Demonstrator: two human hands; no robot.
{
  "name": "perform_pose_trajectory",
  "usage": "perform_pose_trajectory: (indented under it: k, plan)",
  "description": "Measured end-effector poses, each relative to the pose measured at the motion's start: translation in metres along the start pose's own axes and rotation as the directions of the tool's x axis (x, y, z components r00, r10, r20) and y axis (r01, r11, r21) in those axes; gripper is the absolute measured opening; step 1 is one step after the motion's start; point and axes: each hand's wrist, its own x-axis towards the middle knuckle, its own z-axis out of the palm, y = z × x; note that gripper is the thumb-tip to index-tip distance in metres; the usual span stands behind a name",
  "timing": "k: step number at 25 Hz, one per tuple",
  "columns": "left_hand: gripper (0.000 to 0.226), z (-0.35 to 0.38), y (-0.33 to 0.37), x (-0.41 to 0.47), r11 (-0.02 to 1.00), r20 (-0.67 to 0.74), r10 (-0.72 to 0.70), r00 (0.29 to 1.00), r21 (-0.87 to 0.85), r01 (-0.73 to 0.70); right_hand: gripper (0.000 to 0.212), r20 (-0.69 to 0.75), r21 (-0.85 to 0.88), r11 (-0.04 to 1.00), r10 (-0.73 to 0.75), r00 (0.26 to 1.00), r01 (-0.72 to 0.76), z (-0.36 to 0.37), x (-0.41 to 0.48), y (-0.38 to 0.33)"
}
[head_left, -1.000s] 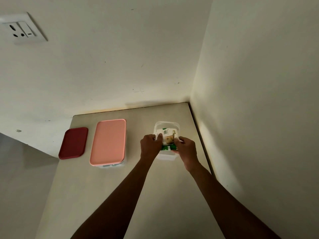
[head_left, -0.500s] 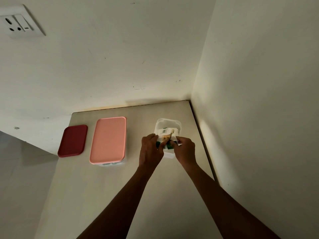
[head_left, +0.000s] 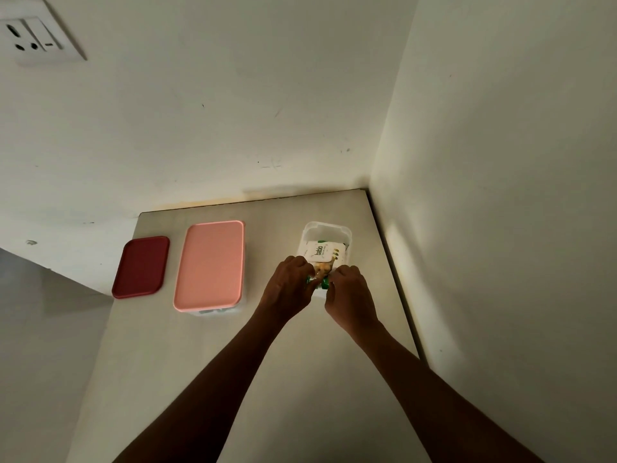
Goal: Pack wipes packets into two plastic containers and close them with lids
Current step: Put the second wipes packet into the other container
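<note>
**Packet pressed lower into container**

The wipes packet point(head_left: 322, 253) has sunk deeper into the clear container point(head_left: 329, 228). The left hand point(head_left: 288, 285) and right hand point(head_left: 347, 292) hide its near end, both pinching it with curled fingers. At 9 o'clock on the worktop point(head_left: 267, 345) sit the pink-lidded container point(head_left: 210, 262) and, beyond it, the dark red lid point(head_left: 142, 265). A wall socket point(head_left: 36, 35) is far off at 10 o'clock.

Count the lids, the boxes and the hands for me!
Lids: 2 (dark red rectangular plastic lid, pink rectangular plastic lid)
Containers: 2 (clear plastic container under pink lid, small open clear plastic container)
Hands: 2 (left hand, right hand)
Total: 6
</note>
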Motion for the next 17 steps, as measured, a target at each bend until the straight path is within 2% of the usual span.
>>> perform_pose_trajectory:
  k: [5,11,14,17]
  plan:
    - [0.035,-0.006,0.003,0.009,0.991,0.042,0.039,0.998,0.123,-0.044,0.037,0.035,-0.072,0.997,0.007,0.999,-0.004,-0.003,0.000,-0.001]
    - [0.035,-0.008,0.005,0.020,0.963,0.235,0.078,0.969,0.233,-0.134,0.046,0.120,-0.138,0.990,0.019,0.993,-0.003,-0.001,0.005,0.000]
    - [0.047,0.007,0.004,0.008,0.952,0.359,0.022,0.933,0.276,-0.129,0.055,0.207,-0.183,0.983,0.040,0.977,-0.002,0.011,-0.006,0.001]
    - [0.042,0.014,0.003,0.006,0.967,0.383,-0.032,0.923,0.247,-0.069,0.052,0.241,-0.222,0.975,0.075,0.968,-0.020,0.018,-0.004,-0.002]
